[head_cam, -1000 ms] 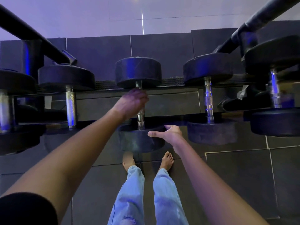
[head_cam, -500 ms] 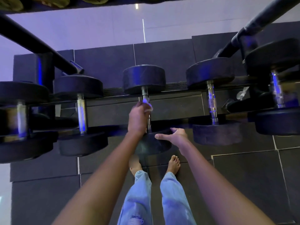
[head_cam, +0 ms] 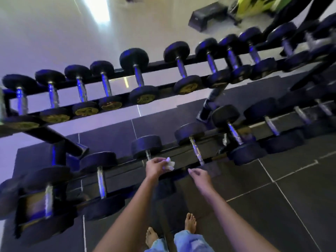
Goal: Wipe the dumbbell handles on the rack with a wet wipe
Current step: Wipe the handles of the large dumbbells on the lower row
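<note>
Dark floor tiles [head_cam: 272, 206] lie under the dumbbell rack [head_cam: 125, 177].

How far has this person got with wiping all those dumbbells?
Done: hard to say, no handle shows wiping marks. In hand: the left hand pinches the wipe beside a lower-row handle; the right hand hangs open nearby. Left: likely many handles, including the upper row.

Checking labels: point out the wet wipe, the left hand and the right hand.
wet wipe [head_cam: 169, 164], head view, crumpled white middle.
left hand [head_cam: 156, 167], head view, back of the hand.
right hand [head_cam: 200, 175], head view, back of the hand.
</note>
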